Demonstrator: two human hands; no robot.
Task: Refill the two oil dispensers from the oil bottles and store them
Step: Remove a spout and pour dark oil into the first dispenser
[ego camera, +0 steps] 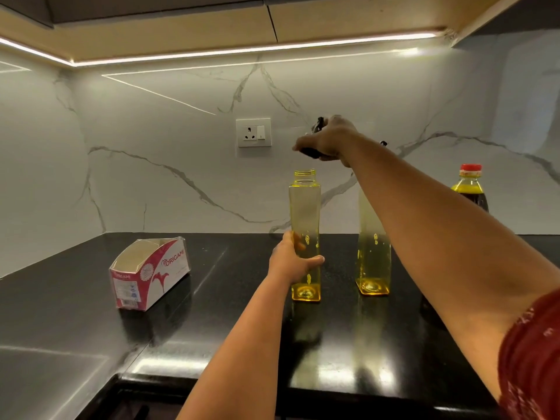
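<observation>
Yellow dispensers point(305, 237): two; oil bottle point(470, 186): one, perhaps more hidden.

2 dispensers point(305, 237) right of carton point(150, 274)

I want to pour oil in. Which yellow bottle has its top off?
The left yellow dispenser, gripped by the left hand: its neck is open. An arm hides the other dispenser's top.

A warm light strip point(242, 51) under the cabinets is glowing from ten o'clock across to two o'clock, washing the marble wall point(151, 131) evenly. The black table point(75, 313) is throwing back bright patches of glare toward six o'clock. Wide-angle distortion is bending the cabinet lines at the frame's edges. The raised right hand point(328, 137) is blurring slightly; the whole picture is looking soft.
</observation>
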